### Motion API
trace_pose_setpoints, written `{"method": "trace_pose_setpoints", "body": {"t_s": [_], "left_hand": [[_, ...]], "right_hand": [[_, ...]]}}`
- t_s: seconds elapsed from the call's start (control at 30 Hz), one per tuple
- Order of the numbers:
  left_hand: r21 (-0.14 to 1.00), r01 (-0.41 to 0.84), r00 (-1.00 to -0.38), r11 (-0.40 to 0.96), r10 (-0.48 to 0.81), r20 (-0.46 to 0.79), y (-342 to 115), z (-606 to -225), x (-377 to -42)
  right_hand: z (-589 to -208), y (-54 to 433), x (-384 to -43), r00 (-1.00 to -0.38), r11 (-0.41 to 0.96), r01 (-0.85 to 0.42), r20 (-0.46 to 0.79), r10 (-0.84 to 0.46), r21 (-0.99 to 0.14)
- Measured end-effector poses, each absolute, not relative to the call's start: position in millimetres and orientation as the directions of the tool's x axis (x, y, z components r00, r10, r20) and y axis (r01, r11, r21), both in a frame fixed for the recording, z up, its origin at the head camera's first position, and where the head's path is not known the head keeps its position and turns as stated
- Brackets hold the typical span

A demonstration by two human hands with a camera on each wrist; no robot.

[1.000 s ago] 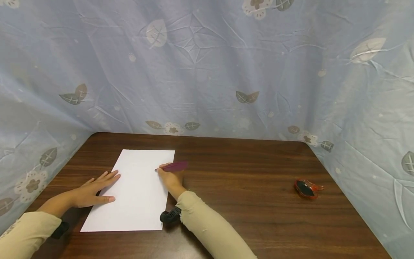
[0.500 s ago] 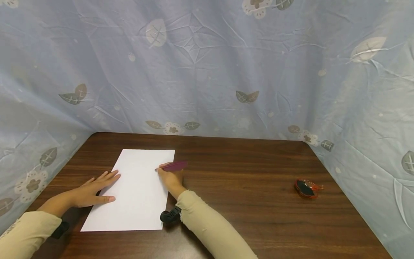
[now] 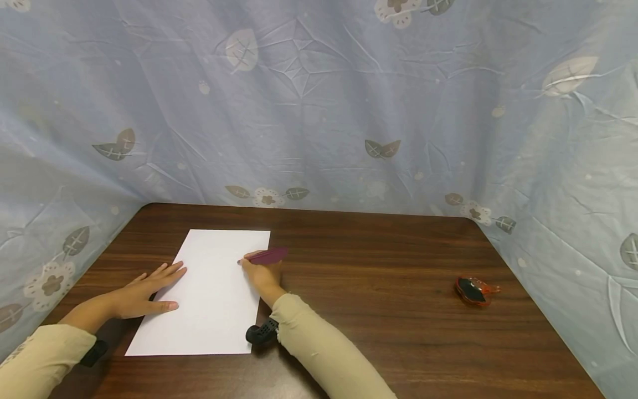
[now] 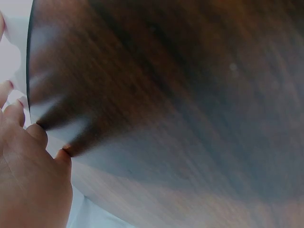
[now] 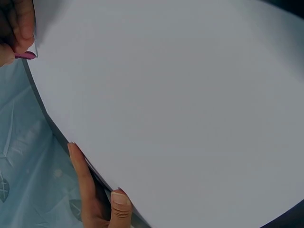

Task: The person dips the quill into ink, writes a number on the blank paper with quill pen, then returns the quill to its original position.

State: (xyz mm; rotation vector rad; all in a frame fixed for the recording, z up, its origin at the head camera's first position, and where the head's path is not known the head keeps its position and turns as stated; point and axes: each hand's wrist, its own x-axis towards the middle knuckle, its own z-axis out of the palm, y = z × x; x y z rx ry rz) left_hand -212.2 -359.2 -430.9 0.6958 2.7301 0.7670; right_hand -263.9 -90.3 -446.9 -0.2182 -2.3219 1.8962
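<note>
A blank-looking white sheet of paper [image 3: 209,310] lies on the table at the left. My left hand [image 3: 142,296] rests flat across its left edge, fingers spread and thumb on the sheet. In the left wrist view part of that left hand [image 4: 33,175] shows beside the dark wood. Over the sheet's right edge, my right hand [image 3: 264,277] pinches a purple pen [image 3: 270,256] with a broad, feather-like end. Its tip points left, close to the paper. The right wrist view shows the right fingers [image 5: 24,23] around the pen [image 5: 26,55], mostly hidden there.
Toward the right of the brown wooden table [image 3: 369,299] lies a small orange, see-through object [image 3: 472,290] with a dark oval face. A pale blue patterned cloth [image 3: 319,111] hangs along the back and sides. Both wrists carry black devices [image 3: 261,332].
The pen tip has shifted very slightly left over the paper, still held by the right hand. The left hand stays in place on the sheet.
</note>
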Motion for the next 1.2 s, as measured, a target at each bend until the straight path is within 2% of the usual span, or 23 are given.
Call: {"method": "trace_pose_setpoints", "body": {"t_s": [0.17,0.37,0.5,0.73,0.93,1.2], "left_hand": [[0.535,0.386,-0.863,0.751,0.499,-0.080,-360,-432,-213],[0.530,0.392,-0.863,0.752,0.500,-0.073,-360,-432,-213],[0.534,0.388,-0.863,0.751,0.499,-0.075,-360,-432,-213],[0.534,0.386,-0.865,0.753,0.497,-0.075,-360,-433,-213],[0.533,0.383,-0.867,0.755,0.493,-0.075,-360,-433,-213],[0.535,0.378,-0.869,0.756,0.489,-0.077,-359,-432,-212]], "right_hand": [[-445,-92,-262,-0.983,0.193,-0.007,0.042,0.177,-0.981],[-443,-93,-260,-0.983,0.221,0.010,0.031,0.178,-0.975],[-444,-94,-259,-0.984,0.189,0.002,0.032,0.175,-0.982],[-447,-96,-257,-0.993,0.171,-0.079,0.093,0.076,-0.982],[-447,-98,-254,-0.997,0.197,-0.042,0.053,0.051,-0.979],[-447,-101,-247,-0.999,0.148,-0.046,0.044,-0.015,-0.988]]}}
